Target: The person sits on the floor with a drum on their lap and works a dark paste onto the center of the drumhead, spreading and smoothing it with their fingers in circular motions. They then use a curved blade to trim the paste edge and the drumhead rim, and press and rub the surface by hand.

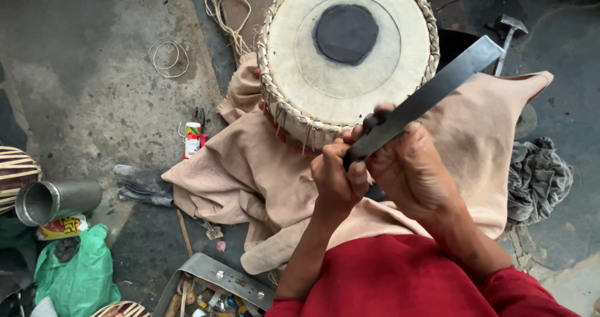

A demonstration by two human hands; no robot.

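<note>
Both hands [375, 167] gripping flat, grey metal bar [431, 95] — drum [347, 73] beyond

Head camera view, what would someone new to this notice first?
Most likely the round drum at top centre, its pale skin marked with a black patch, sitting on a tan cloth. Just below it, the left hand and right hand together grip a long flat metal blade angled up to the right. A metal cylinder lies at far left.
</note>
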